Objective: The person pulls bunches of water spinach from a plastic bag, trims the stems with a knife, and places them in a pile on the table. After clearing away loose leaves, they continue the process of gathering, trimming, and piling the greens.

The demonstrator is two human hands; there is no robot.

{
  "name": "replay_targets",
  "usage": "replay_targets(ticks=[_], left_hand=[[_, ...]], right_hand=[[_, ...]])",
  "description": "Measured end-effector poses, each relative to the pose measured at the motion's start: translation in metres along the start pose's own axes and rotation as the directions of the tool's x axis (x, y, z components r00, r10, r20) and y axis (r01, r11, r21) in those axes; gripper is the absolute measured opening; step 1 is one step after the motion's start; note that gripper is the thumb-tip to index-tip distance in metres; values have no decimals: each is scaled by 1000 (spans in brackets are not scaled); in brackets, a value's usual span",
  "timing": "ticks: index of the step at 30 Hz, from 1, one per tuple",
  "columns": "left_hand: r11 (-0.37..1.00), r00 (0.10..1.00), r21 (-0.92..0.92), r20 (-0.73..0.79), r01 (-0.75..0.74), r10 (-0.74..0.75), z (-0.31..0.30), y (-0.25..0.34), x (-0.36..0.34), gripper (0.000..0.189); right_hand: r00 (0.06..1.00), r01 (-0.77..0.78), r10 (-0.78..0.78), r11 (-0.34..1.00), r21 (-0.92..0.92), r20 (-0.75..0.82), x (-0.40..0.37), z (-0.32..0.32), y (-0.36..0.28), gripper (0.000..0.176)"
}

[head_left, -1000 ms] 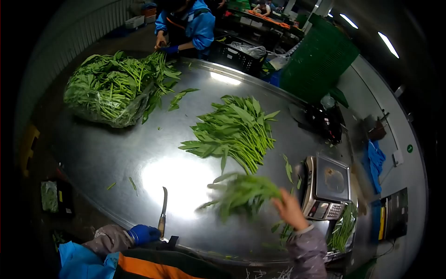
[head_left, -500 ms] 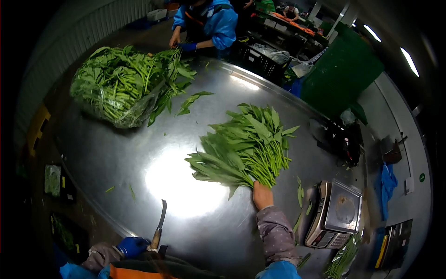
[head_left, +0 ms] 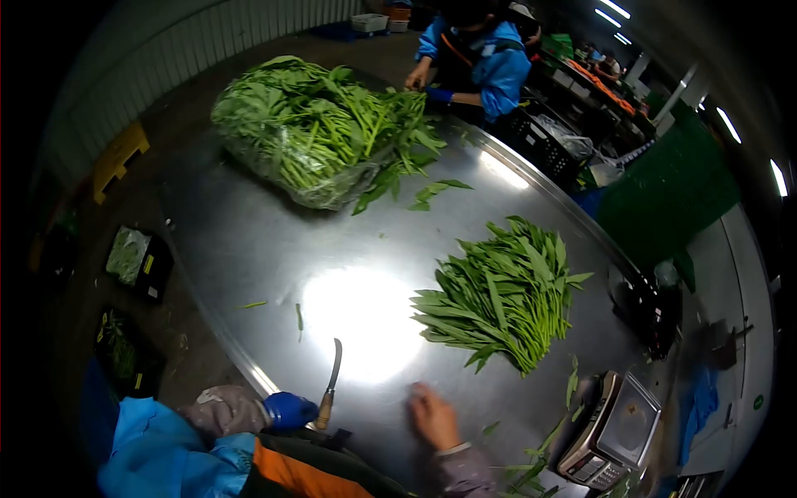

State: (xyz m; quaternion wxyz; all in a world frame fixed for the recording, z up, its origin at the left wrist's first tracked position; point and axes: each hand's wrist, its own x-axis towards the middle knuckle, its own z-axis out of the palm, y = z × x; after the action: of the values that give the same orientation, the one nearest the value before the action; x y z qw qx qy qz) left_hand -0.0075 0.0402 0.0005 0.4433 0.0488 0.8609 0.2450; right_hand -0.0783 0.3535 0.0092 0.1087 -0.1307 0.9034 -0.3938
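My right hand (head_left: 435, 417) is bare, its fingers loosely bent and slightly apart over the metal table, with nothing visible in them. Beyond it lies a fanned bunch of leafy greens (head_left: 506, 290), stems toward the lower right. My left hand (head_left: 290, 410), in a blue glove, is closed at the table's near edge. Right beside the glove is the wooden handle of a knife (head_left: 330, 392) with a curved blade pointing away from me. Whether the gloved fingers grip the handle is hidden.
A large plastic bag of greens (head_left: 299, 141) occupies the table's far left. Behind it, a person in blue sleeves (head_left: 498, 70) handles stems. A weighing scale (head_left: 610, 432) stands at right, with loose leaves (head_left: 544, 444) beside it. Black crates (head_left: 137, 261) sit lower at left.
My right hand has let go of the leafy greens and drawn back toward me; the whole bunch now lies on the table. The view has turned left. My left hand stays by the knife.
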Motion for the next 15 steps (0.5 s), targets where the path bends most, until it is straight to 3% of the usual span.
replay_targets(ticks=[1,3,6,7,9,11,13,15], left_hand=[[1000,1000,26,24,0,-1,0,3,4,32],[997,998,55,49,-54,51,2,-4,12,33],[977,977,41,53,-209,207,12,-26,23,35],[981,975,61,142,-182,172,-7,-17,13,34],[973,965,58,151,-223,212,-31,-28,-4,38],[971,971,60,79,-232,227,-57,-58,-12,38],[975,976,44,-16,-217,218,-97,-88,-21,39],[987,972,-35,-182,-159,150,-149,-127,-30,40]], right_hand=[[995,92,-94,993,71,15,-6,28,-17,33],[965,127,-138,990,63,224,-7,72,-45,37],[881,143,-43,974,-178,472,-5,99,-91,39],[875,136,-24,971,-197,484,-3,107,-99,39],[866,130,7,963,-238,499,-6,126,-105,39],[904,106,42,942,-319,425,-3,133,-120,34],[966,46,-20,994,-94,257,-16,157,-86,37],[1000,24,-24,999,-46,9,-5,140,-107,38]])
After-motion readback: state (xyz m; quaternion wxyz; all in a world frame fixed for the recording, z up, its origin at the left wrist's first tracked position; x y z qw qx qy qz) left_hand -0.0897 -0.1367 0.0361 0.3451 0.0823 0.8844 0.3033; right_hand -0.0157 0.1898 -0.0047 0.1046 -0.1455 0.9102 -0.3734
